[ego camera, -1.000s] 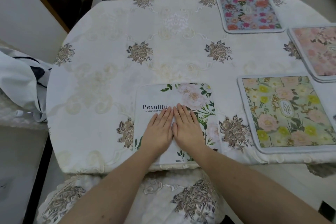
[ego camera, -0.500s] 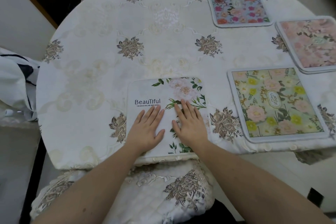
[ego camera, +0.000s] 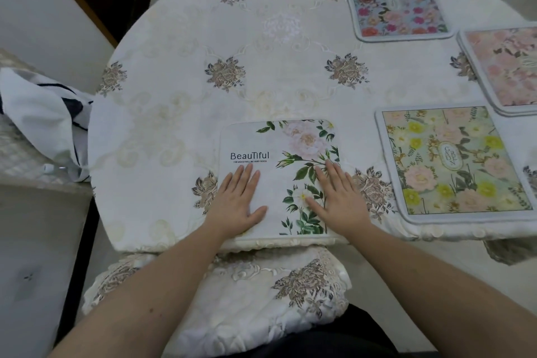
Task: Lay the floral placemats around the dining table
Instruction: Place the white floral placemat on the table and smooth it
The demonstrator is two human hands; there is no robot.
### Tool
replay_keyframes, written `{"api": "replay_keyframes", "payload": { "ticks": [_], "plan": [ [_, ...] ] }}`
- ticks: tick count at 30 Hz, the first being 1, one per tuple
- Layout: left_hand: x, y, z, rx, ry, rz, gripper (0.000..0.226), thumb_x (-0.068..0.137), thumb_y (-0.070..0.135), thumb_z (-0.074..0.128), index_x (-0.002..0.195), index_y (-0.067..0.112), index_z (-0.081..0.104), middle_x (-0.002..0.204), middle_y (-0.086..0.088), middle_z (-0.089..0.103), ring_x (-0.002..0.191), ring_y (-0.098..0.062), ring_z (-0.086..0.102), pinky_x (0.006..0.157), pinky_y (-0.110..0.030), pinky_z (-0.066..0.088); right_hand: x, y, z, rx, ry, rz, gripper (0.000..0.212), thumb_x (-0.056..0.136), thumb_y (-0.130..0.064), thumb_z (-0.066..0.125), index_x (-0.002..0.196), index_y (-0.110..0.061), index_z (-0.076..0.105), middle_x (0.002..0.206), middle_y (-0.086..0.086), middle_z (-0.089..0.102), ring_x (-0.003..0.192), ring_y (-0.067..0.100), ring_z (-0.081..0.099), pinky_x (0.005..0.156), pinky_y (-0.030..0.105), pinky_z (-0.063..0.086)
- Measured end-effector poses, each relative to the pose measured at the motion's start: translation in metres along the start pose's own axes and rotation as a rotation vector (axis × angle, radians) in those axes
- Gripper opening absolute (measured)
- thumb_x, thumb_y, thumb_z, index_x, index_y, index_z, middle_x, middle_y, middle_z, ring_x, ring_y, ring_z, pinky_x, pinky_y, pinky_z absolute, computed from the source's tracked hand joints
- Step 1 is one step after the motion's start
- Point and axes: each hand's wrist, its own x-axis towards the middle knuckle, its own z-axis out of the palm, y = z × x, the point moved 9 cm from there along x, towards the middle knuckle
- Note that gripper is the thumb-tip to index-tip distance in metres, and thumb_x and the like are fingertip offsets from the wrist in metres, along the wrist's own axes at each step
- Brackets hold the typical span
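Evidently the white placemat (ego camera: pixel 279 177), printed with "BeauTiful" and a spray of roses, is a thin, light, pliable sheet: it lies flat on the cloth-covered worktop (ego camera: pixel 180 73) with its near edge almost at the rim, directly under both palms. Something this limp would likely sag if lifted by one corner, so I would judge it best taken by two opposite edges, or simply slid and smoothed with flat palms; on the embroidered cloth it may drag the fabric rather than glide. The left hand (ego camera: pixel 236 202) rests flat on the mat's left half, fingers straight and close together, thumb spread toward the middle, holding nothing. The right hand (ego camera: pixel 338 197) lies flat on the right half over the printed leaves, fingers straight, also gripping nothing. Both forearms reach forward from the near side, wrists low. Just beyond the right hand sits a yellow-flowered mat (ego camera: pixel 453 160); farther out past it lie a pink mat (ego camera: pixel 505 67) and a blue-ground mat (ego camera: pixel 398 7).
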Motion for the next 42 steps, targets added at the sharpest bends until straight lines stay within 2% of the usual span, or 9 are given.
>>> {"api": "replay_keyframes", "payload": {
  "ticks": [4,9,12,16,19,22,26,34,42],
  "plan": [
    [-0.015,-0.014,-0.005,-0.026,0.014,-0.066,0.082,0.096,0.066,0.019,0.159,0.020,-0.004,0.166,-0.001,-0.013,0.153,-0.017,-0.013,0.120,-0.029,-0.015,-0.005,0.008,-0.001,-0.011,-0.019,0.028,0.079,0.094,-0.074,0.007,0.156,-0.029,-0.013,0.164,0.002,-0.017,0.150,0.016,-0.019,0.121,0.038,-0.009],
    [-0.033,-0.030,-0.010,-0.031,0.012,-0.021,0.075,0.098,0.060,0.016,0.159,0.018,0.007,0.166,0.003,0.000,0.154,-0.016,0.005,0.124,-0.033,-0.003,-0.012,0.016,-0.003,-0.057,-0.073,0.041,0.084,0.092,-0.072,-0.005,0.155,-0.017,-0.016,0.162,0.005,-0.021,0.150,0.018,-0.016,0.120,0.034,-0.012],
    [-0.039,-0.036,-0.021,0.068,0.026,-0.005,0.081,0.097,0.062,-0.001,0.158,0.013,0.018,0.164,0.000,0.010,0.152,-0.019,0.018,0.123,-0.034,0.001,-0.016,0.018,-0.015,-0.082,-0.035,0.082,0.082,0.096,-0.063,-0.003,0.157,-0.009,0.000,0.166,0.010,-0.001,0.153,0.020,0.001,0.122,0.034,-0.007],
    [-0.038,-0.037,-0.024,0.105,-0.040,-0.085,0.081,0.096,0.064,0.002,0.160,0.014,0.011,0.167,-0.002,0.007,0.154,-0.016,0.007,0.124,-0.037,-0.002,-0.017,-0.006,-0.028,0.014,0.011,0.003,0.079,0.099,-0.064,0.007,0.157,-0.011,0.006,0.165,0.004,0.000,0.153,0.018,-0.001,0.122,0.036,-0.004],
    [-0.029,-0.007,-0.021,0.035,-0.053,-0.049,0.077,0.100,0.062,0.019,0.160,0.016,0.004,0.168,0.000,-0.001,0.154,-0.015,0.000,0.124,-0.039,-0.002,-0.007,-0.051,-0.015,0.062,-0.098,-0.172,0.089,0.093,-0.073,0.015,0.158,-0.015,-0.001,0.164,0.000,-0.009,0.152,0.016,-0.008,0.123,0.036,-0.004],
    [-0.021,0.024,-0.003,-0.029,-0.112,0.007,0.083,0.095,0.068,0.013,0.159,0.019,-0.008,0.165,0.004,-0.017,0.153,-0.013,-0.013,0.124,-0.039,-0.007,-0.004,-0.080,0.010,0.004,-0.223,-0.285,0.099,0.090,-0.077,0.027,0.157,-0.013,-0.010,0.164,0.004,-0.018,0.152,0.019,-0.015,0.124,0.038,-0.006],
    [-0.023,0.023,0.012,0.034,-0.131,0.025,0.088,0.092,0.075,0.012,0.155,0.022,-0.021,0.162,0.005,-0.027,0.150,-0.012,-0.023,0.121,-0.037,-0.015,-0.006,-0.076,0.014,-0.050,-0.206,-0.335,0.108,0.083,-0.085,0.023,0.156,-0.015,-0.013,0.162,0.002,-0.023,0.149,0.015,-0.022,0.120,0.032,-0.014],
    [-0.030,-0.009,0.002,0.110,-0.188,0.096,0.102,0.082,0.087,0.016,0.155,0.025,-0.020,0.160,0.008,-0.028,0.149,-0.013,-0.023,0.123,-0.036,-0.010,-0.021,-0.052,0.009,-0.058,-0.233,-0.315,0.106,0.075,-0.093,0.010,0.153,-0.028,-0.022,0.158,-0.011,-0.030,0.144,0.006,-0.031,0.121,0.032,-0.012],
    [-0.037,-0.036,-0.018,0.217,-0.331,0.012,0.087,0.097,0.065,0.037,0.160,0.021,-0.004,0.167,0.004,-0.010,0.154,-0.018,0.000,0.123,-0.041,0.006,-0.040,-0.023,-0.011,-0.098,-0.279,-0.091,0.079,0.097,-0.060,0.041,0.159,-0.023,0.009,0.167,-0.003,0.001,0.152,0.016,0.011,0.121,0.042,0.014]
  ]
}}
